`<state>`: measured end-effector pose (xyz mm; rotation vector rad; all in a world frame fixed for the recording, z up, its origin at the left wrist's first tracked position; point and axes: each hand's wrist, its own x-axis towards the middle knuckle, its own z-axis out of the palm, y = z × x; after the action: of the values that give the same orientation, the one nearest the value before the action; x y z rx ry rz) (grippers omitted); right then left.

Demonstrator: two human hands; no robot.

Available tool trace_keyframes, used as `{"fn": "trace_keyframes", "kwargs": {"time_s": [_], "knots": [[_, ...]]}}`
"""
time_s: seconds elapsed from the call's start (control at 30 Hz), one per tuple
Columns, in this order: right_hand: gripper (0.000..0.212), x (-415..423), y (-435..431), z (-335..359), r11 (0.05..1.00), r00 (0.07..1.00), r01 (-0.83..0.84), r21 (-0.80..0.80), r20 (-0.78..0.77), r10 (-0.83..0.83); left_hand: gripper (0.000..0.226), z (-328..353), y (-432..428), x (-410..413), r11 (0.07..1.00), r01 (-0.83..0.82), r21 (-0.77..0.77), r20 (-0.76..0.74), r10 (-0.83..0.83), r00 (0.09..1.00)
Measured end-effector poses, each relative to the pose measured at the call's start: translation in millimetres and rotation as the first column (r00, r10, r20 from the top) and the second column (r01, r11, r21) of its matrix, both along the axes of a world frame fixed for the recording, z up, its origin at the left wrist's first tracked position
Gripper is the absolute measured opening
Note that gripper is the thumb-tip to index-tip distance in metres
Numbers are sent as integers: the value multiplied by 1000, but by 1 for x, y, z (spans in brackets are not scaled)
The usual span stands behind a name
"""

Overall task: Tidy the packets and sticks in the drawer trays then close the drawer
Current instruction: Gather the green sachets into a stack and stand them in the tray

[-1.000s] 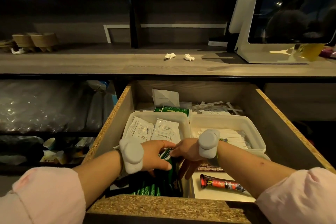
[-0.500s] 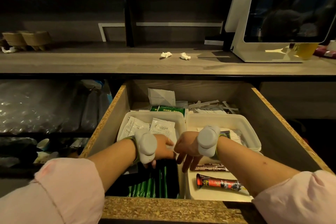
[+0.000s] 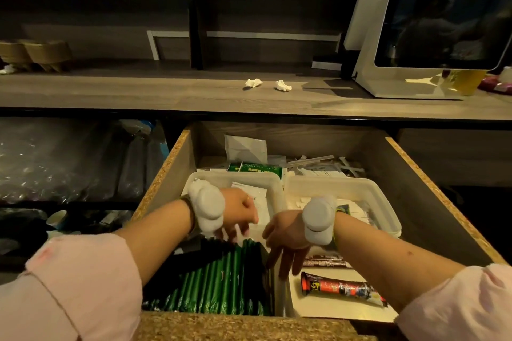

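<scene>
The wooden drawer (image 3: 432,196) stands pulled out below me. Its front-left compartment holds several green sticks (image 3: 221,282) lying side by side. My left hand (image 3: 239,212) hangs over their far ends, fingers pointing down and touching them, nothing visibly gripped. My right hand (image 3: 285,243) is open, fingers spread down along the divider beside the front-right white tray (image 3: 304,304), where a red G7 stick (image 3: 340,288) and a brown stick (image 3: 327,261) lie. Behind, one white tray (image 3: 273,183) holds white packets (image 3: 259,196); the other (image 3: 332,184) holds white sticks (image 3: 357,207).
Loose white packets (image 3: 245,147), a green box (image 3: 257,169) and wrapped sticks (image 3: 327,163) crowd the drawer's back. The counter above carries two crumpled tissues (image 3: 253,82) and a white screen stand (image 3: 443,22). Plastic-wrapped goods (image 3: 69,160) fill the shelf to the left.
My left hand has let go of the green sticks it gripped and lifted toward the rear tray. The right hand stayed by the divider, fingers spreading downward. The view tilted slightly.
</scene>
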<state>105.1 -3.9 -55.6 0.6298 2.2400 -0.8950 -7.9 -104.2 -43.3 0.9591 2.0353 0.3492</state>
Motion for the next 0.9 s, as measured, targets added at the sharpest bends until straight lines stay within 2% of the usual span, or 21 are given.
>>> {"fn": "trace_keyframes", "kwargs": {"time_s": [0.07, 0.13, 0.17, 0.23, 0.27, 0.33, 0.5, 0.67, 0.77, 0.9], "knots": [[34, -14, 20, 5, 970, 971, 206, -129, -93, -219, 11, 5, 10, -7, 978, -96, 184, -58, 108, 992], [37, -37, 49, 11, 935, 905, 326, -137, -241, -351, 9, -1, 18, -11, 917, -214, 336, -26, 236, 971], [37, -49, 62, 11, 929, 871, 360, -87, -324, -368, 10, -6, 19, -13, 884, -269, 382, 2, 291, 957], [32, -77, 89, 1, 909, 859, 361, 208, -454, -237, 11, -17, 17, -20, 846, -340, 410, 37, 357, 933], [30, -93, 100, -7, 884, 890, 305, 353, -436, -133, 11, -24, 15, -27, 856, -334, 394, 20, 355, 935], [31, -121, 111, -24, 865, 927, 222, 450, -372, -44, 12, -33, 8, -39, 891, -291, 349, -71, 334, 940], [34, -163, 122, -48, 920, 953, 183, 348, -294, -78, 20, -36, 5, -52, 891, -289, 351, -117, 348, 930], [41, -186, 132, -62, 852, 975, 69, 518, -217, 53, 15, -45, 9, -57, 877, -286, 387, -94, 347, 933], [42, -190, 132, -66, 840, 979, 28, 542, -183, 86, 15, -47, 12, -60, 868, -293, 401, -109, 362, 926], [40, -187, 135, -67, 860, 975, 65, 506, -215, 53, 12, -45, 12, -62, 852, -315, 417, -100, 388, 916]]}}
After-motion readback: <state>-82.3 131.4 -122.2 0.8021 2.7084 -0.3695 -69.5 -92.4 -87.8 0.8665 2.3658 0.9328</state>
